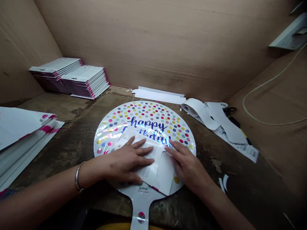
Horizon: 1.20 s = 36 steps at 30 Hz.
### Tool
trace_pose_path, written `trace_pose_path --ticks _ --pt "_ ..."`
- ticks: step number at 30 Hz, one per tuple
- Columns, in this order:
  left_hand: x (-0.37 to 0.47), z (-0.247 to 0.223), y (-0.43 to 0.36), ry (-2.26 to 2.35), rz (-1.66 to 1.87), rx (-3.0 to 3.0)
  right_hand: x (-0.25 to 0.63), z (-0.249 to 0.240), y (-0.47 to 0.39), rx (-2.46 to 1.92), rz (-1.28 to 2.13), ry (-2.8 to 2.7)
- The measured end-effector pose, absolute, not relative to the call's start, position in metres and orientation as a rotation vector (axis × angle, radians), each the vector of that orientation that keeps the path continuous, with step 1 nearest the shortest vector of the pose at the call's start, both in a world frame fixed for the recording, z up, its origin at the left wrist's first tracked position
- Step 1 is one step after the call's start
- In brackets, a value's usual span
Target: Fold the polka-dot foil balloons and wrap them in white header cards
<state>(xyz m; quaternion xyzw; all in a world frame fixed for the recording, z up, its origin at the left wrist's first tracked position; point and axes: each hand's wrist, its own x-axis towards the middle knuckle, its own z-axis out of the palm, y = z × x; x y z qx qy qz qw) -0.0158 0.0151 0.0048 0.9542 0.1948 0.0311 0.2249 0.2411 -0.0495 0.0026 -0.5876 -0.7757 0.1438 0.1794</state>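
A round foil balloon [148, 110] lies flat on the table, printed with coloured dots and "happy birthday" in blue, its tail [140, 207] pointing towards me. On its lower half rests a white printed paper packet [165, 172], set at a slant. My left hand [128, 158] lies on the packet's left part with fingers spread. Along the packet's right edge, my right hand [183, 158] touches it with its fingertips, the fingers stretched out and the thumb mostly hidden. The packet covers part of the lettering.
Stacks of white packets with pink edges [83, 80] stand at the back left. More white sheets [24, 137] are piled at the near left. A label roll [203, 111], white strips [159, 94] and dark-handled scissors [230, 110] lie towards the back. A cable [244, 102] hangs at right.
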Motion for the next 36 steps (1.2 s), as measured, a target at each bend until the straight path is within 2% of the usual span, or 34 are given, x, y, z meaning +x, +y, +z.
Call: trace_pose_path --ticks 3,7,16,22,27,36 --pt "-0.022 0.008 0.012 0.554 0.116 2.613 0.239 -0.008 -0.068 -1.549 0.232 -2.437" --pt "-0.019 0.001 0.007 0.657 0.185 2.573 0.219 -0.002 -0.080 -1.555 0.104 -2.405" --pt "-0.022 -0.018 -0.005 0.897 0.354 2.521 0.196 -0.017 -0.075 -1.366 0.162 -2.321" --pt "-0.026 -0.020 -0.014 0.970 0.327 2.483 0.197 -0.003 -0.058 -1.487 0.412 -2.182" --pt "-0.023 -0.020 -0.012 0.986 0.339 2.491 0.189 -0.010 -0.050 -1.435 0.567 -2.244" --pt "-0.022 -0.019 -0.012 0.986 0.356 2.495 0.186 -0.019 -0.053 -1.300 0.550 -2.297"
